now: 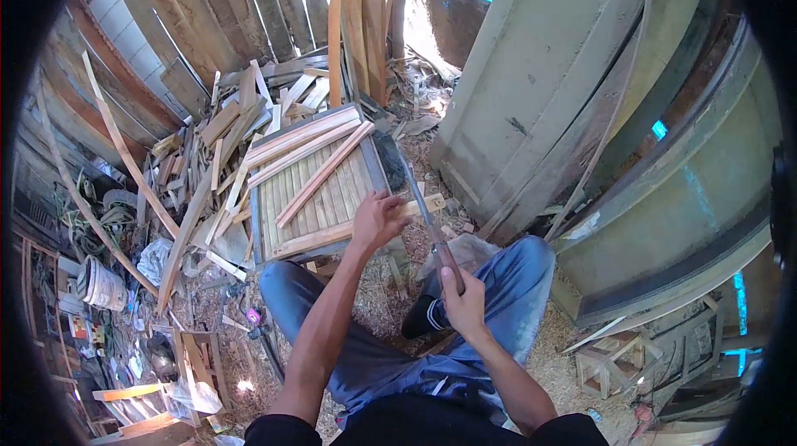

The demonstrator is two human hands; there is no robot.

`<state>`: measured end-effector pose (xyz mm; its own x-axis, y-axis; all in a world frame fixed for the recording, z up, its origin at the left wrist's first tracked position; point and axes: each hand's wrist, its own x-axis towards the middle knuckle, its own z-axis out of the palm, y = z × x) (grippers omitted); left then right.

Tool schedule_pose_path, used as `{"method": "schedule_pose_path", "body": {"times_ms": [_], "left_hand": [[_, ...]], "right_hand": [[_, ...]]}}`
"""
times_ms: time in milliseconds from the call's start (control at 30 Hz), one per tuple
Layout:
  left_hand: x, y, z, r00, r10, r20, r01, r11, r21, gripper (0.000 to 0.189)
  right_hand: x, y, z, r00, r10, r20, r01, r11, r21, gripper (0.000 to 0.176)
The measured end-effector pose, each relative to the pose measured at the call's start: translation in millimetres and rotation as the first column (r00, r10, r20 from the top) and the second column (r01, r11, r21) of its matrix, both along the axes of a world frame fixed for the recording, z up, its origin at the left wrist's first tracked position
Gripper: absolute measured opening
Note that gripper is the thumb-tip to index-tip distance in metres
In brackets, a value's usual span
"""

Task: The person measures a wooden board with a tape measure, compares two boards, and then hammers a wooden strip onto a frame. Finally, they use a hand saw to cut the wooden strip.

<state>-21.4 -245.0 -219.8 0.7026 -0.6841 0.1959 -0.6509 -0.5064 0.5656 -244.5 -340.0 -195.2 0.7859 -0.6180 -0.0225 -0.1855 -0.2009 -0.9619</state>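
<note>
across the near edge of a slatted panel point(342, 195), just beyond the person's knees point(531, 262), lies a pale wooden strip point(324, 237), its right end running out past the panel's frame to where a long tool point(422, 203) crosses it; whether metal and wood touch, the view does not settle. the right hand point(463, 301) is wrapped round the tool's wooden handle point(443, 254), the thin metal part slanting up and away from the body. the left hand point(380, 218) sits over the strip with its fingers bent; whether they pinch the wood or only rest on it, i cannot tell. to handle this well, i would press the strip flat against the panel so it can't rock, and tuck the left fingertips back, since they look near the metal. small, measured movements of the tool, aimed clear of that hand and both knees, seem safest. the overhanging end probably has less support, so force is better applied close to the panel's edge. three other strips point(325, 173) rest on the panel, look loose, and could slide if it is jolted.
</note>
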Motion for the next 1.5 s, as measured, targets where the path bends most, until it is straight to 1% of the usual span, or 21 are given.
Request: {"method": "schedule_pose_path", "body": {"times_ms": [233, 300, 333, 367, 400, 467, 533, 600, 700, 767, 800, 867, 933, 967, 1067, 1100, 1167, 1300, 1367, 1433, 1500], "left_hand": [[-1.8, -1.8, -2.8, 0.999, 0.034, 0.038, -0.034, 0.999, -0.013, 0.040], [-0.1, -2.8, -5.3, 0.999, 0.027, 0.028, -0.025, 0.999, -0.045, 0.041], [2.3, -2.9, -5.0, 0.999, 0.027, 0.024, -0.025, 0.997, -0.072, 0.042], [7.5, -2.2, -4.5, 0.993, 0.013, -0.119, -0.021, 0.998, -0.064, 0.046], [6.8, -2.6, -3.5, 0.991, 0.013, -0.131, -0.021, 0.998, -0.060, 0.046], [7.8, 0.0, -0.6, 0.997, -0.074, -0.030, 0.072, 0.996, -0.061, 0.045], [3.8, -0.2, 3.9, 0.995, -0.085, -0.058, 0.082, 0.995, -0.058, 0.043], [-0.4, 1.1, 4.0, 0.996, -0.087, -0.020, 0.085, 0.995, -0.055, 0.041], [-1.6, 0.4, 2.5, 1.000, -0.024, 0.013, 0.025, 0.993, -0.114, 0.037], [12.3, -5.2, -11.0, 0.999, 0.038, 0.020, -0.034, 0.988, -0.150, 0.035], [19.5, -5.7, -16.0, 0.994, 0.101, 0.035, -0.093, 0.979, -0.183, 0.033], [17.8, -6.3, -20.2, 0.992, 0.121, 0.031, -0.114, 0.978, -0.173, 0.031], [19.3, -3.0, -33.9, 0.983, 0.159, 0.095, -0.129, 0.956, -0.265, 0.033], [20.3, 5.2, -27.4, 0.977, 0.185, 0.110, -0.152, 0.955, -0.254, 0.033], [8.5, -2.4, -10.2, 0.985, 0.144, 0.098, -0.115, 0.959, -0.259, 0.034], [11.5, -1.4, -9.4, 0.992, 0.117, 0.051, -0.104, 0.974, -0.203, 0.034], [13.5, -1.5, -6.1, 0.995, 0.096, -0.014, -0.097, 0.986, -0.136, 0.034], [15.9, -2.4, -5.3, 0.996, 0.083, -0.042, -0.089, 0.985, -0.145, 0.032], [13.8, -0.1, -5.8, 0.997, 0.065, -0.046, -0.070, 0.989, -0.129, 0.032], [15.7, -0.9, -3.5, 0.996, 0.080, -0.038, -0.083, 0.993, -0.082, 0.032], [16.7, -3.3, -0.2, 0.994, 0.072, -0.078, -0.080, 0.991, -0.103, 0.036]], "right_hand": [[11.4, 8.0, 16.1, 0.997, -0.014, -0.070, 0.012, 1.000, -0.025, 0.039], [35.8, 4.6, 22.4, 0.996, -0.014, -0.087, -0.004, 0.979, -0.202, 0.040], [40.1, 2.8, 25.1, 0.995, -0.021, -0.093, 0.001, 0.979, -0.203, 0.040], [43.4, 2.6, 28.0, 0.996, -0.012, -0.083, -0.003, 0.982, -0.188, 0.041], [42.3, 4.2, 28.5, 0.997, -0.001, -0.078, -0.012, 0.985, -0.170, 0.041], [33.3, -1.2, 13.8, 0.994, 0.015, -0.107, -0.032, 0.987, -0.156, 0.042], [22.6, 2.7, 6.2, 0.998, -0.001, -0.070, 0.004, 1.000, 0.030, 0.044], [23.0, 8.1, 1.5, 0.995, 0.028, -0.101, -0.028, 1.000, 0.001, 0.044], [37.4, 10.6, 8.8, 0.997, -0.040, -0.073, 0.041, 0.999, 0.017, 0.044], [57.4, -2.4, 18.5, 0.998, -0.012, -0.058, -0.001, 0.978, -0.208, 0.043], [61.2, -10.2, 10.2, 0.998, -0.001, -0.068, -0.013, 0.979, -0.203, 0.043], [68.3, -24.0, -14.5, 0.998, 0.014, -0.057, -0.024, 0.982, -0.186, 0.043], [62.1, -19.8, 3.7, 0.994, 0.073, -0.081, -0.075, 0.997, -0.027, 0.041], [57.3, -16.2, 4.8, 0.996, 0.075, -0.043, -0.081, 0.987, -0.142, 0.040], [19.3, 0.8, 14.4, 0.994, 0.044, -0.099, -0.056, 0.991, -0.119, 0.039], [7.9, -1.5, 13.7, 0.993, 0.030, -0.115, -0.045, 0.990, -0.132, 0.039], [-5.9, -9.9, 13.7, 0.983, 0.055, -0.174, -0.047, 0.998, 0.048, 0.038], [15.5, -17.1, 25.5, 0.980, 0.027, -0.198, -0.016, 0.998, 0.056, 0.037], [17.7, -13.5, 26.0, 0.989, 0.065, -0.135, -0.077, 0.994, -0.081, 0.037], [-12.7, -4.9, 44.6, 0.985, 0.064, -0.157, -0.077, 0.994, -0.077, 0.037], [-30.1, -3.0, 46.1, 0.979, 0.087, -0.183, -0.101, 0.992, -0.071, 0.038]]}}
